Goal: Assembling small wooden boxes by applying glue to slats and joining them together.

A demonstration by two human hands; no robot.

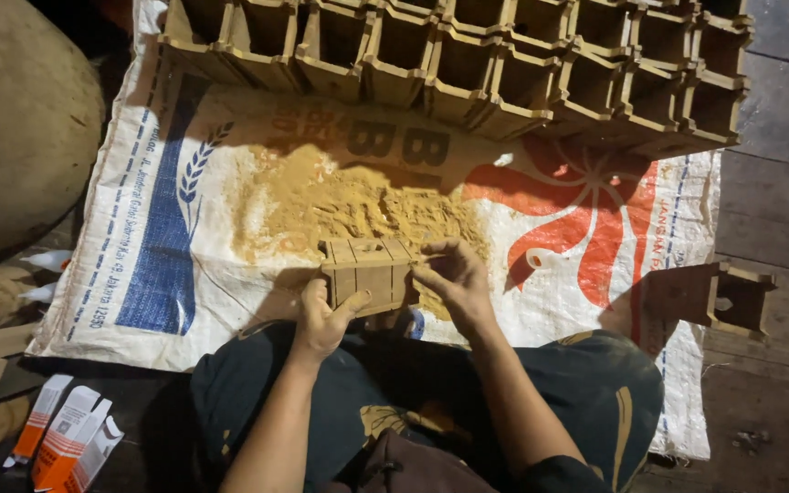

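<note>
Left hand (323, 318) wraps its fingers tight around the near left corner of the small wooden box (369, 268), thumb pressed on its side. Right hand (452, 276) pinches the box's right end, fingers curled together on the edge. The box sits just above the lap, over a heap of sawdust (349, 205) on the woven sack (166, 265). Far off, rows of matching wooden boxes (504, 64); near left, small cartons (70, 443).
</note>
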